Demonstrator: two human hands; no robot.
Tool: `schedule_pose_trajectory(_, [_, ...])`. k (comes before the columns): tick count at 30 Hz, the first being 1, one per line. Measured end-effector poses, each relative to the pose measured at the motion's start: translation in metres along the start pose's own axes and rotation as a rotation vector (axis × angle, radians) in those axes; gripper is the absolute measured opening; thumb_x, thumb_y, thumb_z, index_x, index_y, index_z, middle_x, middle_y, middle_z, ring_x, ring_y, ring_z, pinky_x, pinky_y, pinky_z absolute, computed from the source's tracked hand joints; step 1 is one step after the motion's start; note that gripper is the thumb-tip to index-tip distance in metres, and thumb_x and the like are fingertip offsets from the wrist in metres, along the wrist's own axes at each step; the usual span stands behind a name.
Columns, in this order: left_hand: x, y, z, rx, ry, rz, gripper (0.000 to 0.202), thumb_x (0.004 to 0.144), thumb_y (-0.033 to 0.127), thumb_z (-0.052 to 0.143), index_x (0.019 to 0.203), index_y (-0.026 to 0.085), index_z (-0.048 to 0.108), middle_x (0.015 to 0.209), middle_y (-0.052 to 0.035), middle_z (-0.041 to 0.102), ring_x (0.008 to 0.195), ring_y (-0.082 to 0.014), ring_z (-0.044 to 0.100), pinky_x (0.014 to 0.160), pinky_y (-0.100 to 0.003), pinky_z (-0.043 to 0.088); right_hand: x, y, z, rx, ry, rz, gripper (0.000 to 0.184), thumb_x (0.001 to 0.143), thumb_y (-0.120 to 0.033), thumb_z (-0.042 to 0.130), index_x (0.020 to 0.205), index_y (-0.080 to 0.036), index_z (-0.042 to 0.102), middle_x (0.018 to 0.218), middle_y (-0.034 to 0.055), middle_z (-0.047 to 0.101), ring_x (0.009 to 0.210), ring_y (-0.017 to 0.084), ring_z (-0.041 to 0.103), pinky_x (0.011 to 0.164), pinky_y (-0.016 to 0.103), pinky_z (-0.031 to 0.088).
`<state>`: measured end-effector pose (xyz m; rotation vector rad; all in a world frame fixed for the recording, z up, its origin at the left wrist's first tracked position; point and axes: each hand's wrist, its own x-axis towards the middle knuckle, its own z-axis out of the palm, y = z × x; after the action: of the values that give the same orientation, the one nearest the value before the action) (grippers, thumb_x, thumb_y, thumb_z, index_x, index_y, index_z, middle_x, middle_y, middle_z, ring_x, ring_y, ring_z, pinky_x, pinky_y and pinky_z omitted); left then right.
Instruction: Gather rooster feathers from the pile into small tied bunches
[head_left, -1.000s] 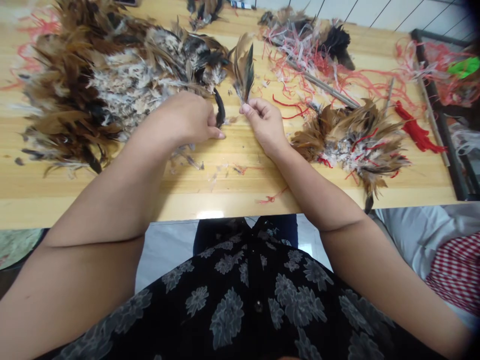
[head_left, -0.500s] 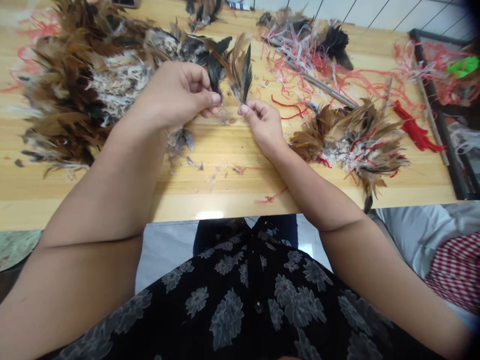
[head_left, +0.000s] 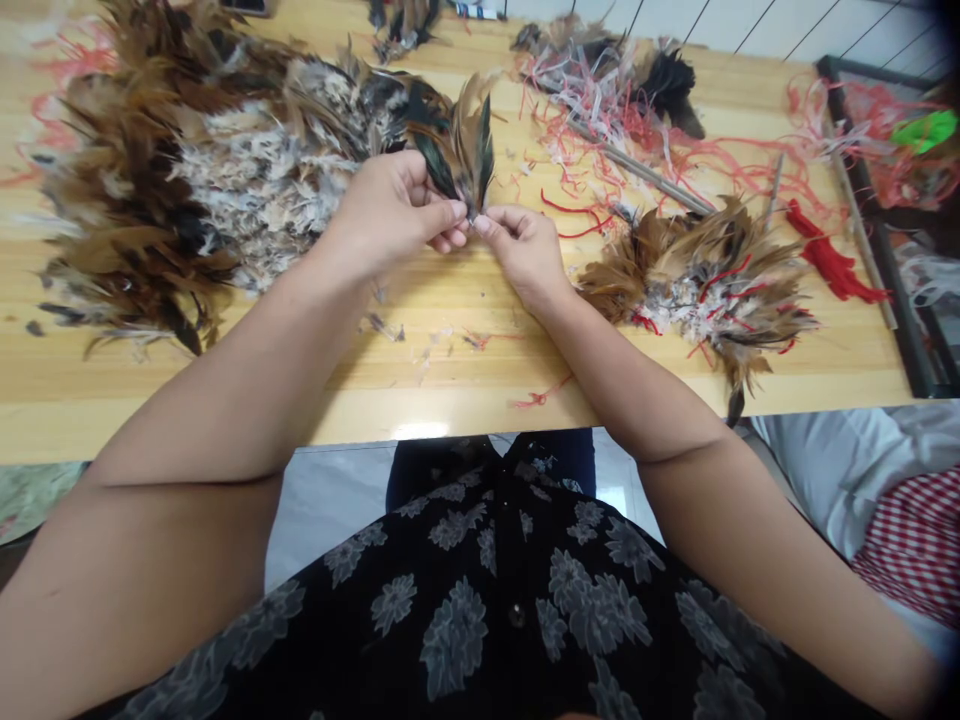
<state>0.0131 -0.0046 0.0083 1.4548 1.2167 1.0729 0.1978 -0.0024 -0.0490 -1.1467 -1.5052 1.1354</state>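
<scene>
Between thumb and fingers, my left hand (head_left: 409,212) pinches a dark feather (head_left: 433,160) with a greenish sheen. My right hand (head_left: 526,250) is closed on the quill ends of a small bunch of brown and black feathers (head_left: 471,150), which fans upward. The fingertips of both hands meet at the base of the feathers. Left of my hands lies a large heap of brown feathers (head_left: 112,190) with pale fluffy quill ends in its middle. Beside my right forearm rests a smaller pile of brown feathers (head_left: 697,270) with red ties among it.
Pink and white plastic strings (head_left: 600,100) lie tangled at the back right, near a grey stick (head_left: 652,180). A bundle of red strings (head_left: 832,250) lies by a dark-framed tray (head_left: 885,270) at the right edge. Feather scraps dot the wooden table (head_left: 450,390).
My left hand has moved right with its dark feather, bringing it against the bunch in my right hand. The right hand has shifted only slightly, and its bunch sits a little lower.
</scene>
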Motion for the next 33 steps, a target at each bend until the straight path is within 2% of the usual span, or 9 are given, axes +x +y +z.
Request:
schedule_pose_trajectory(6, [-0.004,0.009,0.006,0.038,0.053,-0.011,0.052,0.097,-0.027,0.068,0.081,0.022,0.068,0.062,0.0053,0.074,0.059,-0.013,0.075,0.059,-0.021,0.053,0.002,0.006,-0.001,-0.134,-0.009,-0.02,0.068,0.106,-0.085,0.089,0.082,-0.025,0.065,0.082,-0.0014,0.056,0.086,0.017,0.057,0.087,0.035,0.06])
schedule_pose_trajectory(10, [-0.001,0.003,0.001,0.068,-0.011,0.047,0.043,0.097,-0.017,0.075,0.085,0.023,0.068,0.069,0.0032,0.077,0.065,-0.0164,0.078,0.064,-0.023,0.056,0.006,0.012,-0.002,-0.176,-0.001,-0.041,0.067,0.106,-0.083,0.089,0.084,-0.026,0.062,0.082,-0.0014,0.053,0.088,0.018,0.057,0.09,0.036,0.062])
schedule_pose_trajectory(14, [0.004,-0.003,-0.014,0.262,0.03,0.084,0.033,0.089,-0.007,0.084,0.088,0.025,0.072,0.077,0.0018,0.076,0.073,-0.0219,0.075,0.088,-0.037,0.066,0.009,0.021,-0.004,-0.176,0.016,-0.068,0.06,0.112,-0.076,0.085,0.088,-0.026,0.062,0.083,-0.0016,0.049,0.092,0.019,0.058,0.096,0.036,0.064])
schedule_pose_trajectory(16, [0.004,-0.006,-0.021,0.432,0.038,0.097,0.027,0.088,-0.002,0.086,0.085,0.023,0.076,0.077,0.0016,0.072,0.081,-0.0244,0.073,0.108,-0.043,0.065,0.01,0.024,-0.005,-0.168,0.032,-0.067,0.054,0.116,-0.07,0.082,0.091,-0.026,0.065,0.084,-0.0017,0.049,0.093,0.019,0.058,0.098,0.036,0.065])
schedule_pose_trajectory(18, [0.006,-0.013,-0.025,0.501,-0.024,0.099,0.025,0.086,0.002,0.09,0.083,0.023,0.078,0.076,0.0015,0.07,0.091,-0.0278,0.075,0.118,-0.043,0.062,0.011,0.026,-0.006,-0.167,0.054,-0.062,0.049,0.119,-0.065,0.081,0.094,-0.025,0.068,0.085,-0.0017,0.05,0.093,0.019,0.059,0.1,0.036,0.065])
schedule_pose_trajectory(22, [0.015,-0.04,-0.027,0.433,-0.145,0.116,0.033,0.076,0.003,0.095,0.08,0.029,0.076,0.076,-0.0003,0.065,0.112,-0.0342,0.078,0.113,-0.036,0.063,0.011,0.028,-0.006,-0.187,0.079,-0.066,0.049,0.122,-0.067,0.075,0.098,-0.025,0.071,0.086,-0.0013,0.052,0.091,0.019,0.059,0.098,0.036,0.065])
schedule_pose_trajectory(26, [0.019,-0.056,-0.027,0.408,-0.125,0.114,0.035,0.077,0.004,0.088,0.074,0.033,0.07,0.077,-0.002,0.064,0.125,-0.0366,0.079,0.118,-0.035,0.062,0.012,0.03,-0.006,-0.187,0.09,-0.072,0.058,0.121,-0.079,0.069,0.098,-0.026,0.07,0.085,-0.0012,0.049,0.089,0.019,0.057,0.094,0.036,0.064])
schedule_pose_trajectory(30, [0.015,-0.047,-0.027,0.427,-0.076,0.061,0.039,0.083,0.001,0.09,0.073,0.03,0.067,0.08,-0.0039,0.066,0.134,-0.0392,0.076,0.133,-0.038,0.052,0.012,0.031,-0.006,-0.161,0.092,-0.064,0.059,0.12,-0.08,0.071,0.097,-0.026,0.069,0.083,-0.0018,0.046,0.089,0.019,0.057,0.094,0.037,0.064])
schedule_pose_trajectory(33, [0.013,-0.032,-0.025,0.439,0.014,0.068,0.039,0.089,-0.003,0.093,0.08,0.027,0.069,0.088,-0.0037,0.073,0.121,-0.036,0.078,0.132,-0.041,0.052,0.012,0.03,-0.006,-0.16,0.092,-0.07,0.057,0.122,-0.077,0.07,0.096,-0.026,0.068,0.084,-0.0025,0.043,0.088,0.018,0.056,0.094,0.035,0.063])
